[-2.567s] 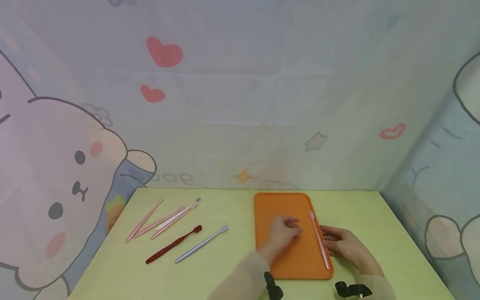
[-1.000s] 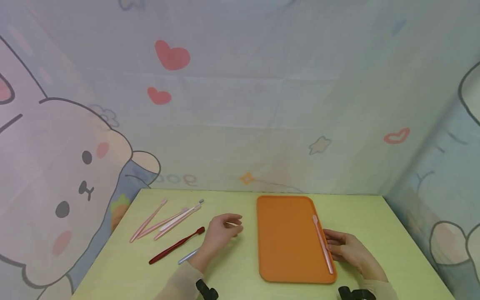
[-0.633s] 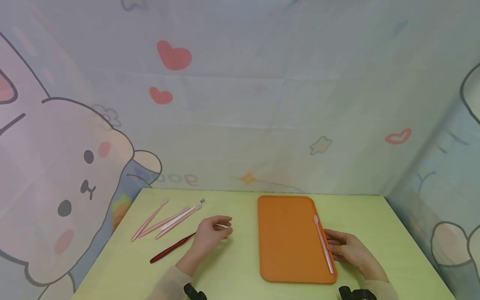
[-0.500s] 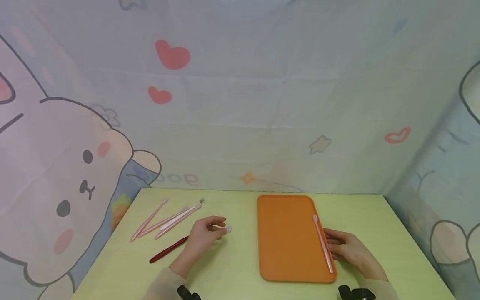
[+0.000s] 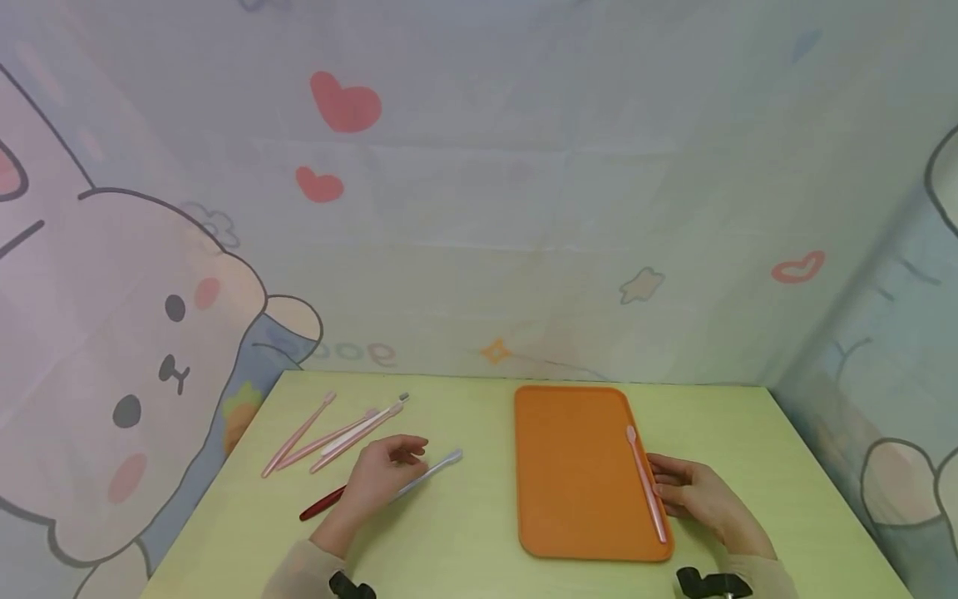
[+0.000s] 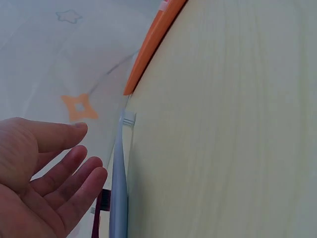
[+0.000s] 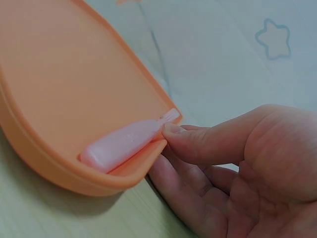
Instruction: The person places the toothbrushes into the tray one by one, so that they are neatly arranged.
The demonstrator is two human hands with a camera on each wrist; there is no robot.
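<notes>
My left hand [image 5: 377,478] hovers over the dark red toothbrush [image 5: 323,503] and the light blue toothbrush [image 5: 441,467], hiding part of each. Its fingers are loosely bent with nothing between them, and in the left wrist view the light blue toothbrush [image 6: 119,188] lies just beside the fingertips. At the right rim of the orange tray [image 5: 591,474], my right hand [image 5: 703,503] pinches the edge. The right wrist view shows the thumb on top of the rim and the fingers underneath. Inside the tray, along that rim, rests a pink toothbrush [image 5: 647,491].
At the table's back left lie several toothbrushes: a pink toothbrush [image 5: 298,437] apart, and a white toothbrush [image 5: 355,433] crossing other pink ones. A printed cloth backdrop [image 5: 539,208] rises behind the table [image 5: 479,532].
My left hand has moved from above the tray leftward to the light blue and dark red toothbrushes, uncovering the light blue head again. The right hand has stayed at the tray's rim.
</notes>
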